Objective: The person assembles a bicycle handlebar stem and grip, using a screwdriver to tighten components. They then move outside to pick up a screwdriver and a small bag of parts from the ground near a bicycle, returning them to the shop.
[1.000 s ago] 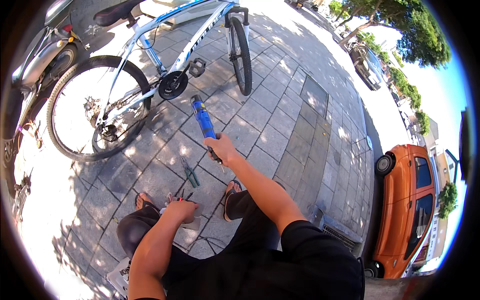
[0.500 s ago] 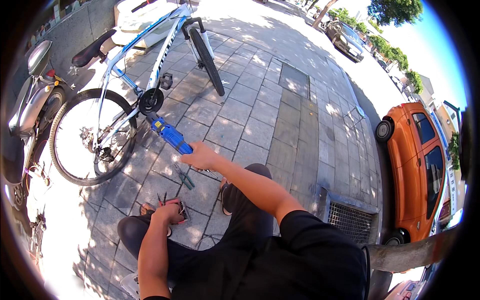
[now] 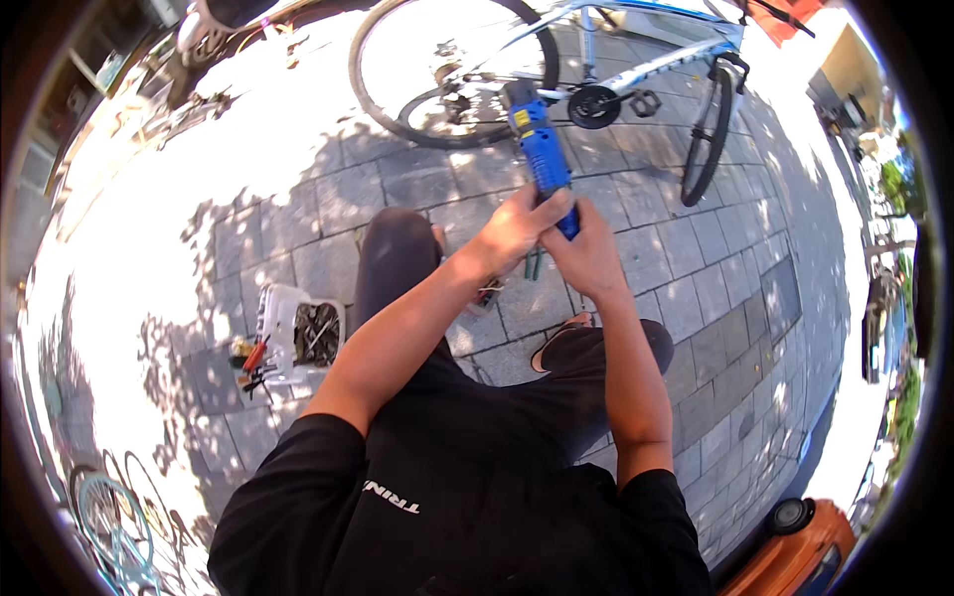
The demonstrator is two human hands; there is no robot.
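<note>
Both my hands hold a blue power tool (image 3: 543,154) with a dark head and a yellow label. My left hand (image 3: 515,233) wraps the near end of its body from the left. From the right, my right hand (image 3: 588,253) closes round the same end, touching the left. The tool points away from me, its head in front of the rear wheel and left of the crank (image 3: 594,106) of a white and blue bicycle (image 3: 646,74). Whether the head touches the bicycle, I cannot tell. Green-handled pliers (image 3: 535,264) lie on the paving beneath my hands, partly hidden.
Left of my knee stands a white tool case (image 3: 283,316) with dark small parts in it and red-handled tools (image 3: 256,356) beside it. A small reddish object (image 3: 486,297) shows partly behind my left forearm. An orange car (image 3: 795,556) is at lower right.
My left hand has left the red container on the ground and now grips the power tool along with my right hand. The view has turned left, bringing the white tool case into sight.
</note>
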